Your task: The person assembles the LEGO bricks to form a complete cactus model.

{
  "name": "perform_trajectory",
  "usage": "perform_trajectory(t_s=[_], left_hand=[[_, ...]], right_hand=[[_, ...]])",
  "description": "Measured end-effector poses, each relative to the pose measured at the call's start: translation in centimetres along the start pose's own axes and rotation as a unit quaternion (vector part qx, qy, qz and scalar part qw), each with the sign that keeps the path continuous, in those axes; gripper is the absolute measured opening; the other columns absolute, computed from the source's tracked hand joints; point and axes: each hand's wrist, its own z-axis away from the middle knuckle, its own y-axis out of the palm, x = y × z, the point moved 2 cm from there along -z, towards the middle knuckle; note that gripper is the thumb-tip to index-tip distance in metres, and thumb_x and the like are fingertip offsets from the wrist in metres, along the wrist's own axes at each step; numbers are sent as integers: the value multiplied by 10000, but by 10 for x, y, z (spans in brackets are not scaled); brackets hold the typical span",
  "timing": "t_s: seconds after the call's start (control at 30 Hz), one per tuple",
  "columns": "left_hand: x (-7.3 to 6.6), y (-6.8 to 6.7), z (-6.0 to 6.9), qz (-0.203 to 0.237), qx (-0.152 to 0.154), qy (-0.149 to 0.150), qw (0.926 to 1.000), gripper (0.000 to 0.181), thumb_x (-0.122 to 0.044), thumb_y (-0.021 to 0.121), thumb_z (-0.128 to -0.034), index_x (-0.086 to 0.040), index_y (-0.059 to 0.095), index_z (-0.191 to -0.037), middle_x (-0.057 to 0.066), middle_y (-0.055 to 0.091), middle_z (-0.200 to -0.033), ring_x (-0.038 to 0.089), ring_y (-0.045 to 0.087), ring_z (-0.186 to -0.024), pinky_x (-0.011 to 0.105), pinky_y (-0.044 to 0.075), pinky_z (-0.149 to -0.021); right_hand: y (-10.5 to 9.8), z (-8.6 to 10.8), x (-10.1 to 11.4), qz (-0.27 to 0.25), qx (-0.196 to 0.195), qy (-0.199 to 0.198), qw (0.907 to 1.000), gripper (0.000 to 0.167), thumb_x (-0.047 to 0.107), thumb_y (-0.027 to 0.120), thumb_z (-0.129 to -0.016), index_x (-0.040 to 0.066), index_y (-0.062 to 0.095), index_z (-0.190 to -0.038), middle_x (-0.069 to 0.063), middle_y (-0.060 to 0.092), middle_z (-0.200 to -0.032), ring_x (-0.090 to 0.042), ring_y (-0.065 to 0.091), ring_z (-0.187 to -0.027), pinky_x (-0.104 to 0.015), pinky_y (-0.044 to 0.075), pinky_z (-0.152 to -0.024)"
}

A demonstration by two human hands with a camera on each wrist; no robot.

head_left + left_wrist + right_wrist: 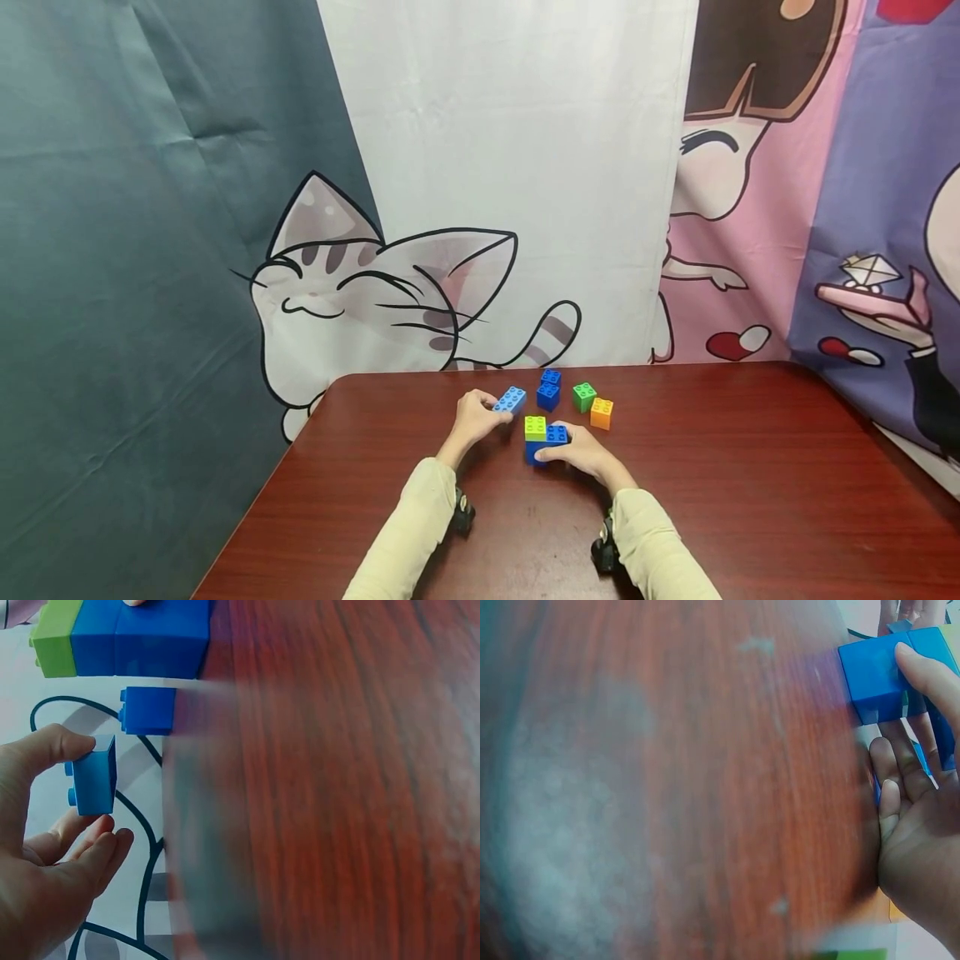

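Between thumb and fingers, the left hand (478, 418) pinches a light blue brick (511, 400), held clear of the table; the left wrist view shows that hand (56, 847) and the brick (94, 780) from the side. The right hand (583, 452) grips a stack of blue bricks (534, 451) with a lime green brick (535, 427) on its top left and blue studs beside it. In the right wrist view, the thumb of the right hand (930, 802) lies across the blue stack (874, 675), with fingers behind it.
Behind the stack, two dark blue bricks (548, 396) stand close together on the brown table (360, 500). A green brick (584, 397) and an orange brick (602, 413) stand to their right. A printed curtain (525, 125) hangs beyond the table's far edge.
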Motion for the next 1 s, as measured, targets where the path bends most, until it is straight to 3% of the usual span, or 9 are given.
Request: perform_trajectory(t_s=[0.63, 0.9, 1.0], left_hand=[[-28, -4, 2, 201, 484, 47, 9986, 322, -177, 770, -764, 7, 671, -1011, 159, 646, -1044, 227, 576, -925, 402, 534, -879], [-33, -6, 4, 271, 508, 176, 9982, 309, -161, 756, -772, 4, 674, -1019, 154, 689, -1019, 198, 592, -880, 353, 534, -839], [-36, -8, 6, 513, 648, 162, 9964, 311, -160, 747, -794, 15, 666, -1037, 162, 689, -1024, 186, 596, -865, 322, 536, -824]], right_hand=[[0, -1, -1, -7, 96, -51, 9999, 670, 348, 796, -793, 22, 525, -1311, -109, 674, -1092, -190, 561, -863, -286, 462, -684], [0, 2, 1, -98, 79, -121, 9998, 652, 293, 803, -792, 2, 529, -1307, -93, 681, -1060, -181, 561, -855, -291, 454, -689], [1, 3, 2, -145, 63, -138, 9998, 647, 278, 802, -794, -2, 526, -1308, -91, 681, -1048, -180, 559, -843, -292, 452, -681]])
